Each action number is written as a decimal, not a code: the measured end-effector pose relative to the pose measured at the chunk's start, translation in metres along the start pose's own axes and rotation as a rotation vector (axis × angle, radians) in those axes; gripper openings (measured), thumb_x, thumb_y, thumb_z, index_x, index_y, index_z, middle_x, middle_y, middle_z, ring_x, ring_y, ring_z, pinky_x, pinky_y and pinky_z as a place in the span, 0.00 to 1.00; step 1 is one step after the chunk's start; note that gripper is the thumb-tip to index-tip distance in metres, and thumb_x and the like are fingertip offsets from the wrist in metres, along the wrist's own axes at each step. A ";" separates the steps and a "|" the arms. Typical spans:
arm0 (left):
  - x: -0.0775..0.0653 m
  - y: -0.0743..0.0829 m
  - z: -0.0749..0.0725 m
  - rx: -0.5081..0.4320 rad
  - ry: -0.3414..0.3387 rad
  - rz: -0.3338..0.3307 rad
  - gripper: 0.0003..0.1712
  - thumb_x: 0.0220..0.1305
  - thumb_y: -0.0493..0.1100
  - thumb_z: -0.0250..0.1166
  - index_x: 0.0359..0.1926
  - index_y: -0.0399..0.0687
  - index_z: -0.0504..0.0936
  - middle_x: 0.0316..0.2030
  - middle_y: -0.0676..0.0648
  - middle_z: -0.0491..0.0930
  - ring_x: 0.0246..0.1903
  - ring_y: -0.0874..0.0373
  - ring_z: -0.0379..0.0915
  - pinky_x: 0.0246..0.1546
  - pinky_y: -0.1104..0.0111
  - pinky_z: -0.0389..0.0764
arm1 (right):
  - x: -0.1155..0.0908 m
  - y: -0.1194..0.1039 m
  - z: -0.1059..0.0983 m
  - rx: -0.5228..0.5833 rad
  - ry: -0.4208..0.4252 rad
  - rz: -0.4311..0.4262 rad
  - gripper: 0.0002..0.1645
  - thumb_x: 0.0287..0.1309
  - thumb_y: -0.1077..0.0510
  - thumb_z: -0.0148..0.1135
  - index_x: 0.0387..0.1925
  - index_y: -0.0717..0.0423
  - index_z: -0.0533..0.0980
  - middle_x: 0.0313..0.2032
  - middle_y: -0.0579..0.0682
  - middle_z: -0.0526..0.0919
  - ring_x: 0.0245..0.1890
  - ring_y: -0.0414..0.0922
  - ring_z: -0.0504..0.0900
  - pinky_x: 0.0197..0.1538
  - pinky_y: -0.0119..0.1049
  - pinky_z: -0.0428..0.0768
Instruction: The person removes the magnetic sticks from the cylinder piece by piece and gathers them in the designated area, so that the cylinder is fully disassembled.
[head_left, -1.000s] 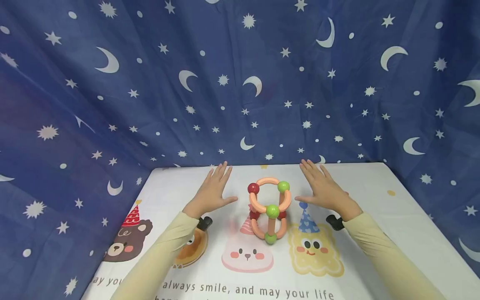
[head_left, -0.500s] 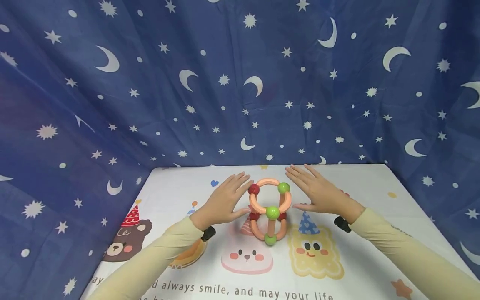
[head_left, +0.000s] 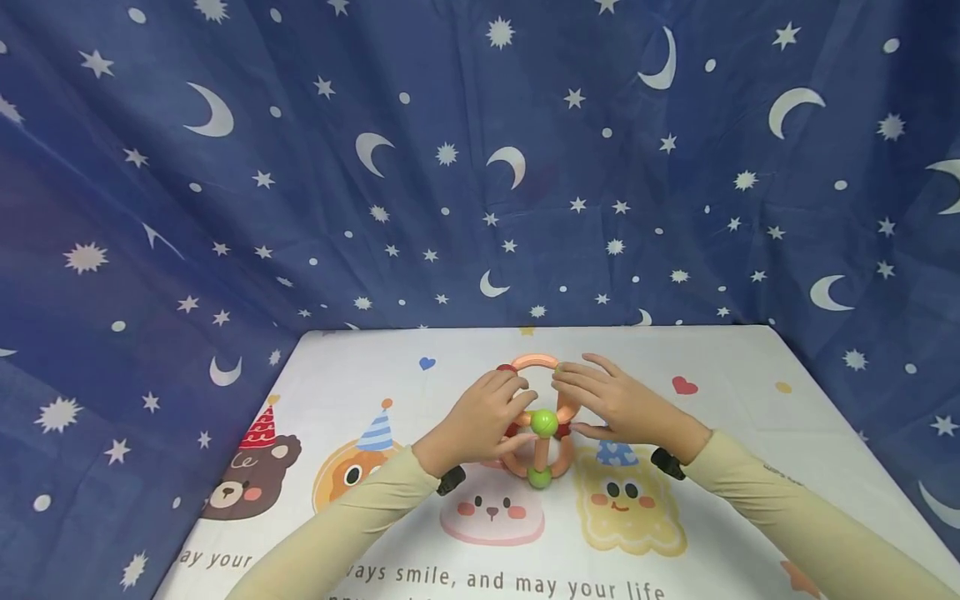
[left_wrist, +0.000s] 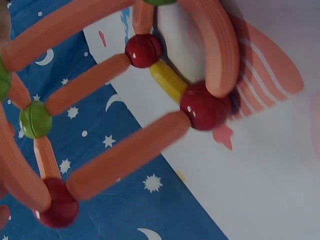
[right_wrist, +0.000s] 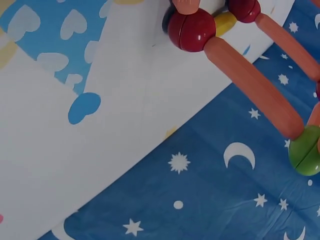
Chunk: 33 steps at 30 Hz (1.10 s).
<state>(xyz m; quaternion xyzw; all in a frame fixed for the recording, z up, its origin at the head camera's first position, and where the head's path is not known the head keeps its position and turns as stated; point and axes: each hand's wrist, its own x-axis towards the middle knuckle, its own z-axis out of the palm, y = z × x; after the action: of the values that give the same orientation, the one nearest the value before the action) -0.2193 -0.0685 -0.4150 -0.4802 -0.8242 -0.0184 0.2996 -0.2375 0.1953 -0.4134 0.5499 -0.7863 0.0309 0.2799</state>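
Observation:
A cage-shaped toy point(head_left: 542, 452) stands upright on the table, built of orange rods and arcs joined by red and green balls. One short yellow piece point(left_wrist: 169, 81) shows at its lower ring in the left wrist view. My left hand point(head_left: 476, 419) holds the upper ring from the left, its fingers bent over an arc and hiding part of the upper red ball. On the other side my right hand point(head_left: 624, 407) reaches to the upper right ball with fingers and thumb extended, covering most of it. In the right wrist view a green ball point(right_wrist: 306, 150) shows at the right edge.
A white tablecloth point(head_left: 360, 358) printed with party-hat cartoon figures and lettering covers the table. Behind and on both sides hangs a blue curtain point(head_left: 450, 108) with moons and stars. Dark wrist cameras point(head_left: 451, 481) sit on both wrists.
Both hands have come inward to the toy from either side. The left fingers, straight before, are now bent over its upper ring; the right fingers now overlap its upper right ball.

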 end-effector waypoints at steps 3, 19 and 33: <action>0.003 0.005 0.003 0.013 -0.004 -0.005 0.26 0.55 0.64 0.59 0.43 0.49 0.78 0.39 0.49 0.77 0.42 0.57 0.72 0.50 0.66 0.72 | 0.001 0.000 0.005 -0.002 0.029 -0.036 0.31 0.62 0.41 0.51 0.55 0.59 0.72 0.52 0.53 0.80 0.55 0.50 0.76 0.58 0.53 0.70; 0.010 0.013 0.011 0.038 -0.022 0.002 0.21 0.58 0.63 0.58 0.34 0.50 0.77 0.33 0.51 0.76 0.38 0.58 0.71 0.45 0.68 0.71 | 0.003 -0.003 0.009 -0.023 -0.017 -0.062 0.28 0.39 0.52 0.75 0.46 0.52 0.76 0.43 0.47 0.81 0.50 0.47 0.78 0.52 0.49 0.74; 0.007 0.016 0.018 0.033 -0.042 -0.037 0.22 0.57 0.63 0.60 0.36 0.49 0.76 0.32 0.52 0.75 0.37 0.58 0.71 0.45 0.68 0.70 | -0.005 0.000 0.011 -0.051 0.013 -0.050 0.19 0.71 0.53 0.41 0.51 0.54 0.75 0.46 0.48 0.83 0.50 0.46 0.79 0.52 0.44 0.75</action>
<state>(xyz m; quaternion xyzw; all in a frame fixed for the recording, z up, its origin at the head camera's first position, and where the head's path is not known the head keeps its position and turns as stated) -0.2173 -0.0488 -0.4309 -0.4601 -0.8393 -0.0001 0.2898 -0.2403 0.1960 -0.4248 0.5620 -0.7711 0.0075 0.2994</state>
